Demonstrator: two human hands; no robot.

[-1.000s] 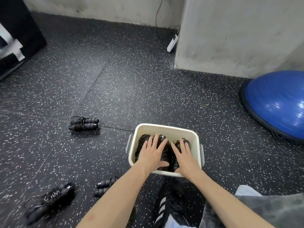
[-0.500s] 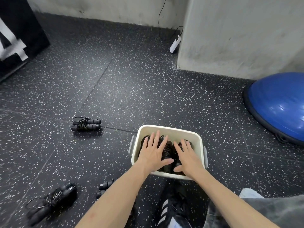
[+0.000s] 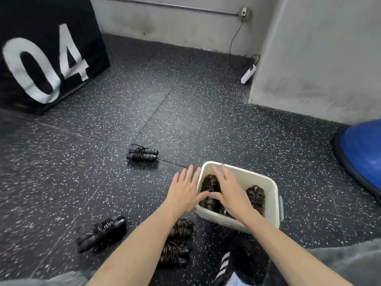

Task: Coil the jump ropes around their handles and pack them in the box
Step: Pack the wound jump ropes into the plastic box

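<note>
**Open hands over the rope box**

A cream plastic box (image 3: pixel 268 195) sits on the speckled black floor (image 3: pixel 185 112), holding coiled black jump ropes (image 3: pixel 254 196) packed side by side. The right hand (image 3: pixel 232 189) hovers over the box's left half, fingers (image 3: pixel 221 173) straight and spread, holding nothing. The left hand (image 3: pixel 183 191) is just outside the box's left wall, fingers straight and slightly fanned, also holding nothing; the two thumbs nearly meet.

Four coiled ropes lie on the floor: one rope (image 3: pixel 142 155) beyond the hands, one bundle (image 3: pixel 102 232) to the near left, and two more bundles (image 3: pixel 177 242) beside the left forearm. A black block marked "04" (image 3: pixel 45 58) stands far left; a blue dome (image 3: pixel 362 149) sits at right.
</note>
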